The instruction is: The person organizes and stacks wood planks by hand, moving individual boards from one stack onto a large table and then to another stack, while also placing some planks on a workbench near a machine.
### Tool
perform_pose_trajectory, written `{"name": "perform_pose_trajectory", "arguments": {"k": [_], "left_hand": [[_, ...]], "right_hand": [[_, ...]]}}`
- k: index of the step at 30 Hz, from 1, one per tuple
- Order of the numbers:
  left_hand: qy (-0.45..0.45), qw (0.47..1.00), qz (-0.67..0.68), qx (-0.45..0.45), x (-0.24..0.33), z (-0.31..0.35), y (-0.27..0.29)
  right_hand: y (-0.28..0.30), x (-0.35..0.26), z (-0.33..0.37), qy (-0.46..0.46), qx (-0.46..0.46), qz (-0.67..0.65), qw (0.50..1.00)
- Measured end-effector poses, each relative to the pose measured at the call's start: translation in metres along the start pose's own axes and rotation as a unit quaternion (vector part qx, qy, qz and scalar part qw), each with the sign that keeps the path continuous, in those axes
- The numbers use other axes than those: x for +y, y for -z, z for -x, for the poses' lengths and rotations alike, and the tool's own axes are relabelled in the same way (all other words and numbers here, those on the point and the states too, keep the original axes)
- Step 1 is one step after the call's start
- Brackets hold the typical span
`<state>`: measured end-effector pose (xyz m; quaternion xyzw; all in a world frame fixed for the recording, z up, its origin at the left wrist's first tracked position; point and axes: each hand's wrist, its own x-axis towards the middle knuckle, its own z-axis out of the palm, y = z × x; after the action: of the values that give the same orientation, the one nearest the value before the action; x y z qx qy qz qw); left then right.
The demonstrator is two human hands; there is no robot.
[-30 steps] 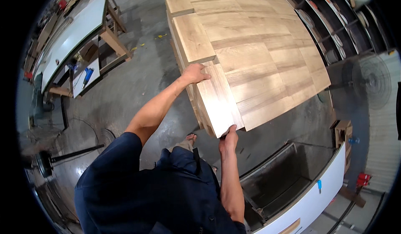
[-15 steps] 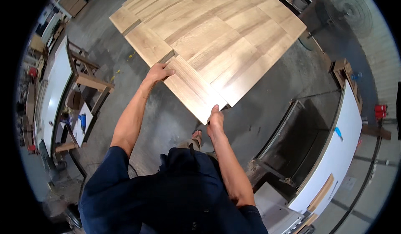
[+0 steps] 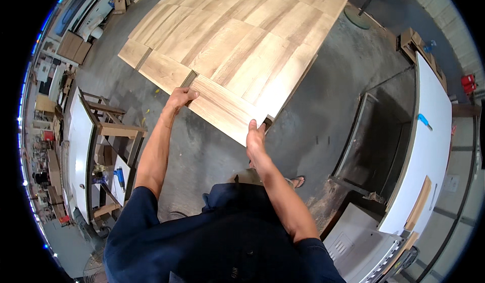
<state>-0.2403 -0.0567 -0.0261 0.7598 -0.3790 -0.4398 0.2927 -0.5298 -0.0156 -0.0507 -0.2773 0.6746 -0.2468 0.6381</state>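
A short wood-grain board (image 3: 225, 110) lies along the near edge of a large plank-patterned wooden panel (image 3: 222, 50). My left hand (image 3: 179, 100) holds the board's left end, thumb on top and the other fingers hidden below the edge. At the right end, my right hand (image 3: 255, 139) grips the near corner with its thumb up along the edge; its other fingers are mostly out of sight. A dark gap shows between this board and the neighbouring edge board (image 3: 164, 69), and another beside my right thumb.
On the left stands a white-topped bench (image 3: 81, 151) with a wooden frame and a blue tool (image 3: 120, 178) on its lower shelf. To the right is a white worktop (image 3: 417, 167) bearing a blue-handled tool (image 3: 424, 121) and a wood strip (image 3: 418, 202). A fan base (image 3: 357, 17) stands behind.
My view has turned, and the panel now appears further left and up. Both hands keep their hold on the board. A foot now shows to the right of my body.
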Motion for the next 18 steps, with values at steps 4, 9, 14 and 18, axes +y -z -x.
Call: {"name": "perform_pose_trajectory", "arguments": {"k": [4,9,14,18], "left_hand": [[-0.006,1.0,0.008,-0.022,0.004,-0.001,-0.001],[0.0,1.0,0.019,0.008,-0.004,-0.006,0.002],[0.002,1.0,0.011,0.011,0.005,-0.003,0.0],[-0.008,0.999,-0.005,0.036,0.003,-0.001,-0.001]], "right_hand": [[0.002,-0.002,0.001,-0.022,0.014,0.04,0.999],[-0.003,0.002,0.001,0.001,0.009,-0.048,0.999],[-0.005,0.008,-0.006,-0.001,-0.006,-0.135,0.991],[-0.004,0.018,-0.017,0.017,-0.004,-0.114,0.993]]}}
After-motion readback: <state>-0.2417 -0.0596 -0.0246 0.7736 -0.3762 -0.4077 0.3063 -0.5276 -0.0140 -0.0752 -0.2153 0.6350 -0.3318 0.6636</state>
